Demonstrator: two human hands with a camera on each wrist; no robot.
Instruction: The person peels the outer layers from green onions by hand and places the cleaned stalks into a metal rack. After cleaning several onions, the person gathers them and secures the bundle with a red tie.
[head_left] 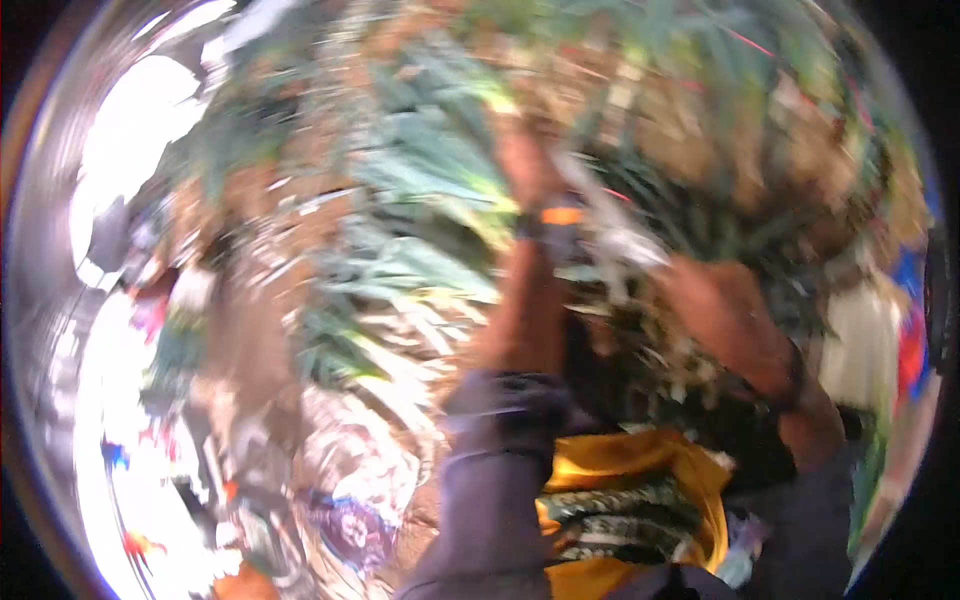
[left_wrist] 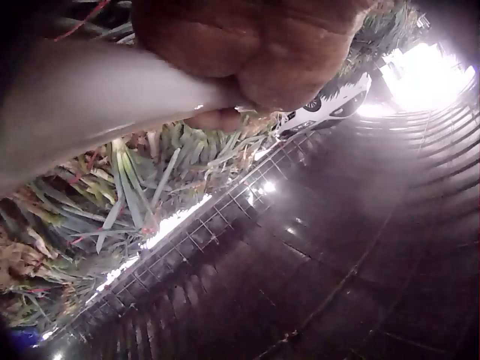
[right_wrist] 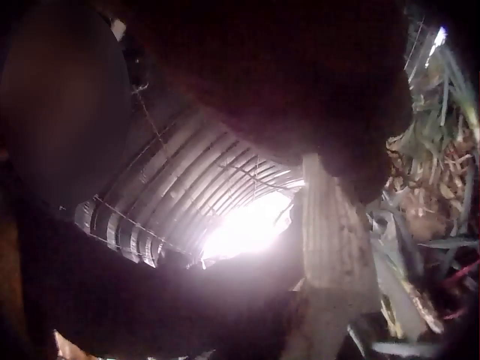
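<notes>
- Curled left hand (left_wrist: 251,49) grips a smooth white cylindrical plant stalk (left_wrist: 94,109).
- Opposite, the right hand (head_left: 718,308) seemingly pinches its end.
- Even tension should prevent snapping.

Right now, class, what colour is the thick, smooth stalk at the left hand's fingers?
The stalk is plain whitish, best seen in the left wrist view.

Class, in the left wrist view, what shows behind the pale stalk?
Green leaves show past its lower edge; whatever the pale stalk and left hand cover cannot be seen.
</notes>
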